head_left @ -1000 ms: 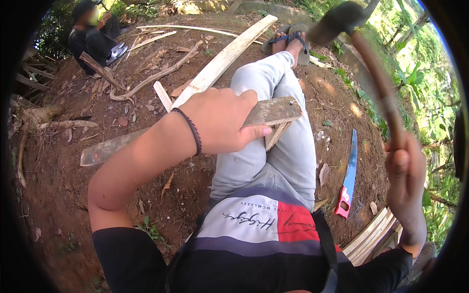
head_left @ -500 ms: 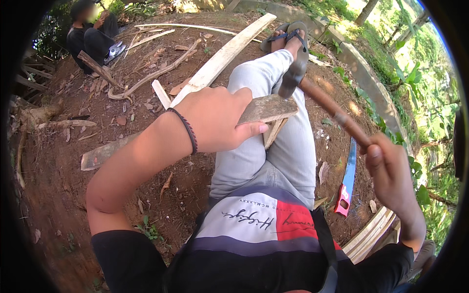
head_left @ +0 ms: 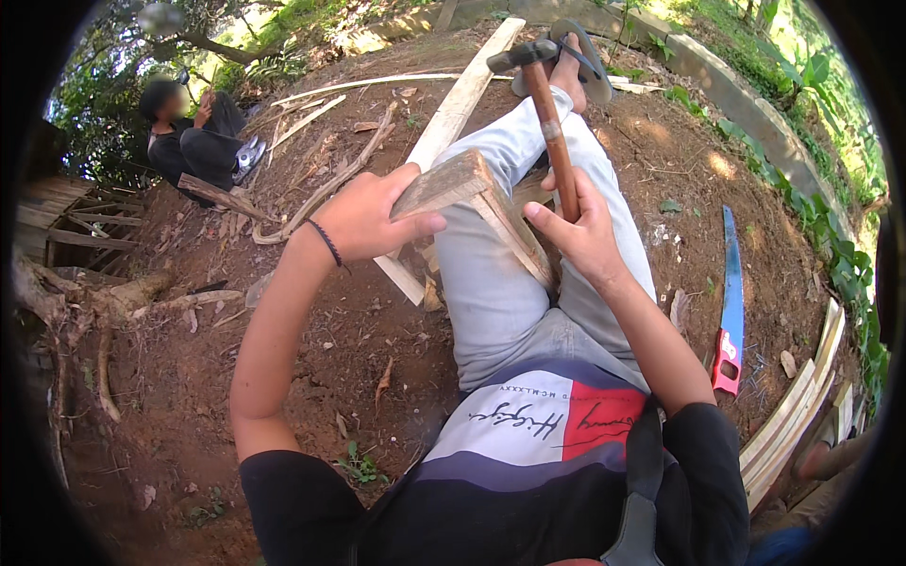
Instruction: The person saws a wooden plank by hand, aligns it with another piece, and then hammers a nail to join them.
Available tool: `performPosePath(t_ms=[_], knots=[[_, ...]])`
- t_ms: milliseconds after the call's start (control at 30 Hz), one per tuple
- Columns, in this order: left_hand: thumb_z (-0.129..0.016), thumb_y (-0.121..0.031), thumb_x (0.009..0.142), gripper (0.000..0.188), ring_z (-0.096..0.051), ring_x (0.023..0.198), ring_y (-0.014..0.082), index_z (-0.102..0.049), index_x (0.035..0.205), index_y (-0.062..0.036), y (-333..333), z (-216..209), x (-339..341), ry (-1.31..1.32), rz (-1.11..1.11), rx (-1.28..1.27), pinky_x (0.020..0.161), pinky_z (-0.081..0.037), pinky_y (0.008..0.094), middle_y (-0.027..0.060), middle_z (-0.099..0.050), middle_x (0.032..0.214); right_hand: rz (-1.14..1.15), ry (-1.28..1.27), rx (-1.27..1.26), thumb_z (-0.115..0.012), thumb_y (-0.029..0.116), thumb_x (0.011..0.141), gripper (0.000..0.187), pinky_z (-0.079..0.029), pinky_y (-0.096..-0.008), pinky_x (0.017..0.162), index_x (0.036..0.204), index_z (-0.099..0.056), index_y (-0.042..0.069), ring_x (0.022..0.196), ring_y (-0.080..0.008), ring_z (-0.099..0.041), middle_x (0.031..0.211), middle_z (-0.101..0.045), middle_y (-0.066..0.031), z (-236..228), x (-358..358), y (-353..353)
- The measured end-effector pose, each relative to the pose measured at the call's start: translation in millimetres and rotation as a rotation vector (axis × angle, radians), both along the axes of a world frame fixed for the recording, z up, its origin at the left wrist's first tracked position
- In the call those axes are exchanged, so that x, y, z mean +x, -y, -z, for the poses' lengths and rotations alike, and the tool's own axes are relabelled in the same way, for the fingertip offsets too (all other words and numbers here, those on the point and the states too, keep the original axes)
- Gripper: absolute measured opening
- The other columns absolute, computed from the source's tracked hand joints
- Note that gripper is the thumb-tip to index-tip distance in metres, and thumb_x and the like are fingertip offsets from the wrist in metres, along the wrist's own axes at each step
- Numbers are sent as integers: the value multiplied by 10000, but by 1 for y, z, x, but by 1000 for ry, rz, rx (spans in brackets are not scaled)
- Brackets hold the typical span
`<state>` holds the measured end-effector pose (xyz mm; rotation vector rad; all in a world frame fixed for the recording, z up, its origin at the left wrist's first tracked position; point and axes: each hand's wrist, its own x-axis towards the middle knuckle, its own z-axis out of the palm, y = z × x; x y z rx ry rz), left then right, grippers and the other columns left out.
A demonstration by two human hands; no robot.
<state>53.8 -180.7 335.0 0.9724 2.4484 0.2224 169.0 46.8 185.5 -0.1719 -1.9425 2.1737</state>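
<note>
My left hand [head_left: 373, 215] is closed round one end of a weathered board [head_left: 442, 184], thumb along its near edge. At its other end this board meets a second wooden piece [head_left: 514, 241] at an angle, and the joined pieces rest over my jeans-clad legs [head_left: 481, 307]. My right hand [head_left: 580, 226] grips the wooden handle of a hammer [head_left: 551, 123], held upright close beside the joined boards. Its dark metal head points away from me, near my sandalled feet [head_left: 576, 80], and is apart from the wood.
A handsaw [head_left: 730, 292] with a red handle lies on the dirt at right, near stacked wood strips [head_left: 788, 415]. A long pale plank [head_left: 467, 99] stretches beyond my left hand. Another person [head_left: 198, 141] sits at far left. A low wall [head_left: 746, 104] borders the greenery.
The hammer has come away from the board's end and now stands upright. My right hand has moved left toward the middle. The joined boards have turned, showing more of the second piece.
</note>
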Motion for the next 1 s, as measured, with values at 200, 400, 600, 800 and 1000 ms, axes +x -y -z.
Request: performPosePath(t_ms=[200,400,600,800,1000], knots=[[-594,-592,866,610,-636,742,336,-538,1053,-14,13,9,-6,64,-12,61,696,-484,406,185,-616,794,-213,-208,-42,-837,433,718,742,-444,-302,811,1216,-515,-13,924,-145,-552,967,-569,-62,9,-26,32],[-627,-556,860,558,-645,783,387,-559,1075,-45,6,10,-9,13,6,35,705,-493,427,199,-652,832,-255,-146,18,-843,367,723,754,-419,-325,942,1278,-495,-6,1059,-196,-559,1101,-601,-108,5,-24,21],[-599,-580,872,589,-655,820,381,-566,1099,-38,-9,7,-8,22,3,41,737,-498,429,200,-659,856,-269,-110,-17,-841,341,738,722,-409,-328,978,1273,-503,-9,1086,-191,-545,1098,-599,-95,6,-25,11],[-588,-613,871,644,-655,818,304,-584,1084,-5,-14,17,-11,92,-4,186,749,-493,387,179,-653,845,-326,-101,-102,-876,336,697,677,-406,-264,870,1182,-544,1,948,-131,-490,1015,-526,-26,11,-31,-4],[-601,-639,856,670,-605,705,192,-588,1000,15,-17,20,-2,58,-30,250,655,-479,350,114,-629,803,-396,-57,-45,-876,348,695,670,-404,-260,870,1172,-551,8,946,-124,-488,1010,-527,-16,8,-32,-17]])
